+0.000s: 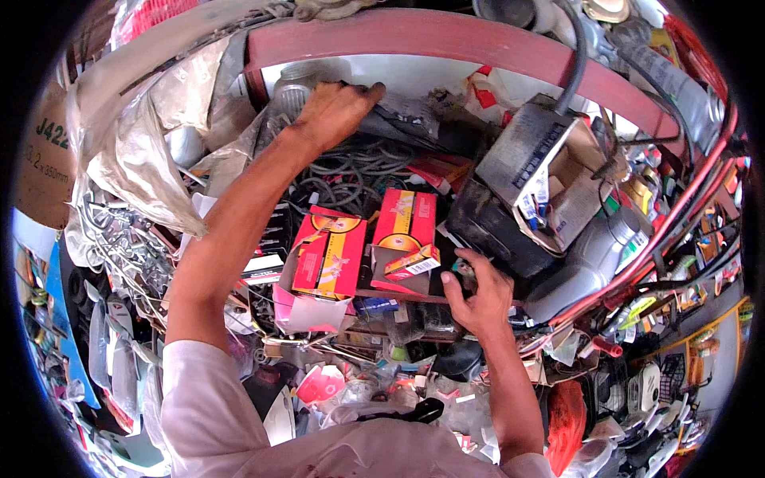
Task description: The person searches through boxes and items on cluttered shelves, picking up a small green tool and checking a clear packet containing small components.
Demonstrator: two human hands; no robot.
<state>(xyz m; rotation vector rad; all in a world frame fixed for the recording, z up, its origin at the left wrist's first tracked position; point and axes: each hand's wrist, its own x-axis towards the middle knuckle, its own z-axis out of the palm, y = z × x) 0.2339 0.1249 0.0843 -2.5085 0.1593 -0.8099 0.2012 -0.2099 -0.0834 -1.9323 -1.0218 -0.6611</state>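
Left hand [339, 111], upper middle of frame, fingers pressed on dark parts [398, 119] under the red shelf [446, 40]. Right hand [478, 299], fingers curled near a small box [412, 263]; can't tell if gripping.

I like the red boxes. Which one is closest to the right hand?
The small box, lying just beside the right hand. The two bigger red boxes sit farther left.

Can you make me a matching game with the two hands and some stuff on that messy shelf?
Things:
1. left hand
2. right hand
3. red and yellow boxes
4. grey plastic jug

Places:
A. right of the black box, lying tilted
B. reaching up under the red shelf edge
C. side by side between the two arms
D. low, at the shelf front by a small box

Pairs: 1-B, 2-D, 3-C, 4-A
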